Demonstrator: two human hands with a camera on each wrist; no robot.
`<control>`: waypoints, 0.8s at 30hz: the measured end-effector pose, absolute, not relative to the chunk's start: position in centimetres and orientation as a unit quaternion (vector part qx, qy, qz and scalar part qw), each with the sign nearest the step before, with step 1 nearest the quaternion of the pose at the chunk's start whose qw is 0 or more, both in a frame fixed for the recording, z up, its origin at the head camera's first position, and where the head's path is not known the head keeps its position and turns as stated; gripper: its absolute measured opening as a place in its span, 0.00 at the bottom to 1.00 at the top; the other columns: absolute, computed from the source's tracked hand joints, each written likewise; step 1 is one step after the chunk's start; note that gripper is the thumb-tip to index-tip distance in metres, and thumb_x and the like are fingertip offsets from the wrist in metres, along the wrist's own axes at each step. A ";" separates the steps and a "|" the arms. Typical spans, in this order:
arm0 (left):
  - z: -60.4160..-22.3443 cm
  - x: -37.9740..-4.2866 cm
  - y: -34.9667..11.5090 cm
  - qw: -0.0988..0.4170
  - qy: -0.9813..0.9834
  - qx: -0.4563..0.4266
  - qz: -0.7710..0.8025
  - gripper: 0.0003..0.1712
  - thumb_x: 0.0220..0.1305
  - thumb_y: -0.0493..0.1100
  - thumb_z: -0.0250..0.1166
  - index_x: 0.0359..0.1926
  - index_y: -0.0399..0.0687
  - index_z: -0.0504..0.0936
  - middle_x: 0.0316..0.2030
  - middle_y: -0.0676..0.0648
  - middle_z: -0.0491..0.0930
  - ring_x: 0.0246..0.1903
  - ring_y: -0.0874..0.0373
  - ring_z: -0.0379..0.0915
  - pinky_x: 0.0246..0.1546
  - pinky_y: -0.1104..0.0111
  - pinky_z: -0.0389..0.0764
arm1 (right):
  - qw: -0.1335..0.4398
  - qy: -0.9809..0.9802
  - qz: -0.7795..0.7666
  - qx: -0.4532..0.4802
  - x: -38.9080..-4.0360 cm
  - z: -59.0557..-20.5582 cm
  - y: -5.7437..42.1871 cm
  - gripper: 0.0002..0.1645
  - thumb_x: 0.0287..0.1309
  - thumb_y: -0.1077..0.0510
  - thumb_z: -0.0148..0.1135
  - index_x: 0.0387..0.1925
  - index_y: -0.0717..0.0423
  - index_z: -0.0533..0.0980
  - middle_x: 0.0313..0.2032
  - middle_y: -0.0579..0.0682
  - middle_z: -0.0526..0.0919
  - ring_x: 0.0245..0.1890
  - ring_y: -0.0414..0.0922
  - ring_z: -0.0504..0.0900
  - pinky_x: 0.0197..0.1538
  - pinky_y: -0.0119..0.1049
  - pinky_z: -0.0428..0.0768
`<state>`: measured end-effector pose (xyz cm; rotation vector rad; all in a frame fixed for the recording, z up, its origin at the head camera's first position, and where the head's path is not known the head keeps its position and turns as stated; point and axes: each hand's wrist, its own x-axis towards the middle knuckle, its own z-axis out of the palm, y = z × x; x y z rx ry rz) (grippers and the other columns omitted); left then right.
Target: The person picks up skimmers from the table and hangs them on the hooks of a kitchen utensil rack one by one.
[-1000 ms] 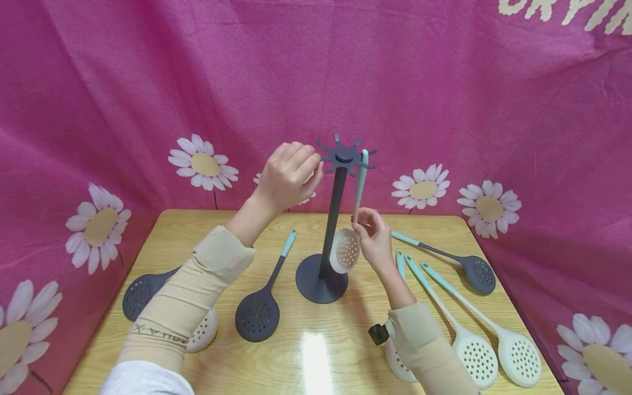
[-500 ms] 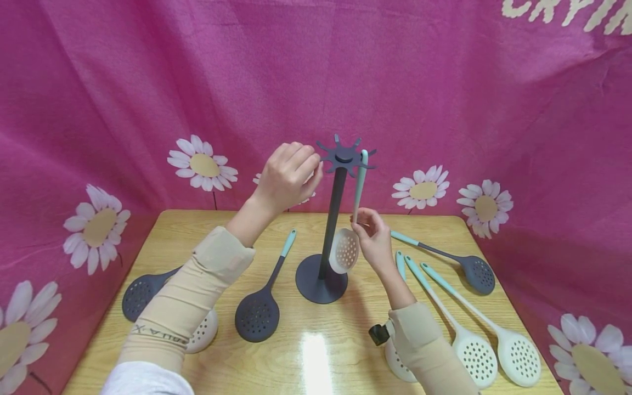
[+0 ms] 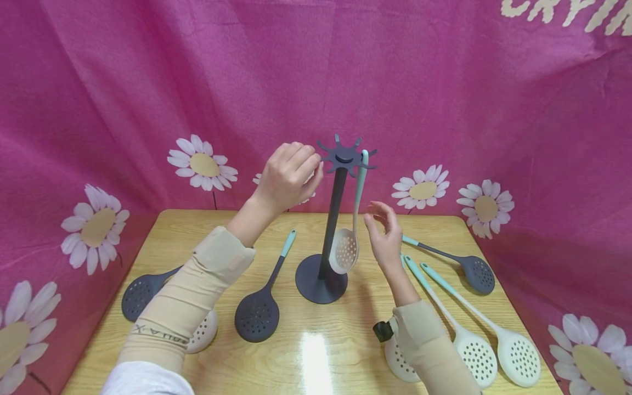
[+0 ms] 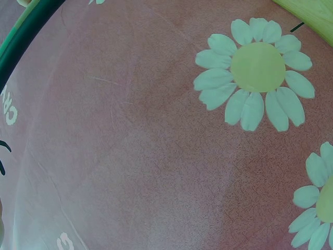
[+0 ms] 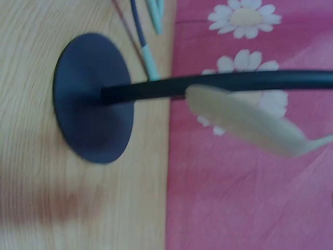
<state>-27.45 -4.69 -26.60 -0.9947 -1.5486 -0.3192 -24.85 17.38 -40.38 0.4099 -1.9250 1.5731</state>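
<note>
A white skimmer (image 3: pixel 344 252) with a mint handle hangs by its handle end from a hook on the right of the dark utensil stand (image 3: pixel 333 219). Its bowl hangs beside the post, also seen in the right wrist view. My left hand (image 3: pixel 288 173) is at the left of the stand's star-shaped top, its curled fingers pinching a hook tip there; the fingertips are partly hidden. Just right of the hanging skimmer is my right hand (image 3: pixel 385 238), apart from it, with fingers loosely bent and nothing between them.
A dark skimmer (image 3: pixel 257 315) lies left of the stand, with another dark skimmer (image 3: pixel 138 297) and a white skimmer (image 3: pixel 203 332) partly under my left forearm. To the right lie a dark skimmer (image 3: pixel 479 274) and several white ones. A pink daisy-print cloth (image 3: pixel 296 71) hangs behind.
My right hand has let go of the skimmer's handle and moved slightly right. The skimmer now hangs from the hook unheld. My left hand has stayed in place.
</note>
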 end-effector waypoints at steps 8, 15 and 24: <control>-26.7 -27.1 -4.5 0.595 -0.666 -0.428 -0.138 0.05 0.54 0.33 0.55 0.24 0.36 0.75 0.23 0.43 0.74 0.24 0.51 0.69 0.23 0.65 0.71 | 0.366 -0.811 0.448 0.087 -26.1 -43.1 19.7 0.21 0.48 0.67 0.62 0.47 0.69 0.72 0.39 0.64 0.76 0.41 0.57 0.74 0.46 0.51 0.72; -26.7 -27.0 -4.5 0.592 -0.668 -0.429 -0.139 0.06 0.54 0.32 0.55 0.24 0.36 0.75 0.22 0.43 0.75 0.24 0.51 0.69 0.23 0.64 0.71 | 0.230 -0.904 0.359 -0.018 -26.4 -45.7 22.2 0.28 0.49 0.65 0.61 0.54 0.68 0.67 0.49 0.66 0.72 0.50 0.60 0.70 0.51 0.52 0.71; -26.6 -27.0 -4.4 0.593 -0.667 -0.429 -0.138 0.03 0.51 0.32 0.58 0.24 0.36 0.75 0.22 0.43 0.75 0.24 0.50 0.69 0.23 0.64 0.72 | 0.062 -0.952 0.281 -0.102 -26.2 -47.8 24.1 0.33 0.49 0.64 0.55 0.59 0.71 0.61 0.53 0.72 0.65 0.53 0.66 0.65 0.54 0.55 0.68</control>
